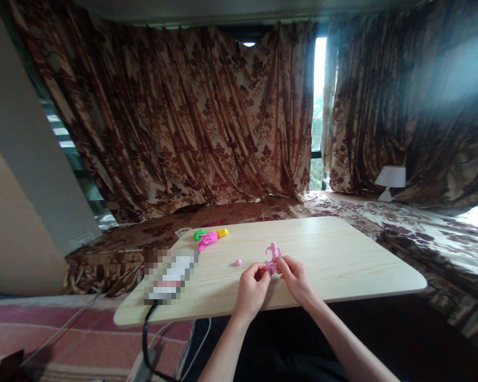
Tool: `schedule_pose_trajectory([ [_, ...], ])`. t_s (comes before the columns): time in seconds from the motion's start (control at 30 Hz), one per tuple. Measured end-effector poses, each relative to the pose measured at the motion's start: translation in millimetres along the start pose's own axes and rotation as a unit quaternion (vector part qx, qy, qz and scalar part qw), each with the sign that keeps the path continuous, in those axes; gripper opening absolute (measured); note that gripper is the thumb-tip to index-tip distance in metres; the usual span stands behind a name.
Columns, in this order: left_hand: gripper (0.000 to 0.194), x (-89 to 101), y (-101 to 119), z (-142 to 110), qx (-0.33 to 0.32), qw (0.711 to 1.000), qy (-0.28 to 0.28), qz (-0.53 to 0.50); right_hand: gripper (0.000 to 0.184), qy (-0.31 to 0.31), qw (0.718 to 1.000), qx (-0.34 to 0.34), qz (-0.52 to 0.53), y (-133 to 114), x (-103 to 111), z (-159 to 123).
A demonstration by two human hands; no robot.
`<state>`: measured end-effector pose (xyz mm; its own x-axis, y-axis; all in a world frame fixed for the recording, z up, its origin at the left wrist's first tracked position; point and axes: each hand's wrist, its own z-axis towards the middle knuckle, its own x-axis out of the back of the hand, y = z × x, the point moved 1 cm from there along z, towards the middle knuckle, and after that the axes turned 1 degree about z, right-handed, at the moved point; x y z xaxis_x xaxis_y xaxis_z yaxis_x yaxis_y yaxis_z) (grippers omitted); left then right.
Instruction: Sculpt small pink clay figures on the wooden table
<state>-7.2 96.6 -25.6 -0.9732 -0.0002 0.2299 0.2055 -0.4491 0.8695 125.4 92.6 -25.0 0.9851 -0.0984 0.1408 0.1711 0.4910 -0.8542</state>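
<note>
A small pink plastic toy piece (273,255) stands near the front middle of a pale wooden table (342,254). My right hand (297,277) pinches it from the right, fingers closed on it. Beside it, my left hand (253,289) has its fingertips pinched against the toy's lower left side. A tiny pink ball (239,261) lies on the table just left of my hands. Further back on the left lie a green piece (199,234), a pink piece (207,240) and a yellow piece (222,232), close together.
A blurred-out flat item (171,276) lies at the table's left front corner, with a dark cable (145,339) hanging off the edge. Patterned brown curtains (191,122) hang behind. A small white lamp (390,181) stands at the back right on a patterned cover.
</note>
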Motion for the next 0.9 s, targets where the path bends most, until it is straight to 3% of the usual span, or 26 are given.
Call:
schedule_pose_trajectory([
  [0.17, 0.019, 0.4, -0.6, -0.1, 0.012, 0.999, 0.013, -0.040, 0.023, -0.006, 1.000, 0.008, 0.009, 2.7, -3.0, 0.7],
  [0.33, 0.019, 0.2, -1.4, -0.5, -0.009, 0.999, 0.036, -0.008, 0.021, -0.002, 1.000, 0.015, 0.006, 6.2, -4.6, 0.3],
  [0.8, 0.017, -0.4, 1.7, -1.4, -0.012, 1.000, 0.005, -0.024, 0.020, -0.005, 1.000, 0.017, 0.007, 6.9, -3.2, 1.4],
  [0.9, 0.018, 0.1, 1.2, -0.9, -0.010, 1.000, 0.020, -0.020, 0.024, 0.005, 1.000, 0.013, -0.001, 4.3, -2.0, 0.7],
])
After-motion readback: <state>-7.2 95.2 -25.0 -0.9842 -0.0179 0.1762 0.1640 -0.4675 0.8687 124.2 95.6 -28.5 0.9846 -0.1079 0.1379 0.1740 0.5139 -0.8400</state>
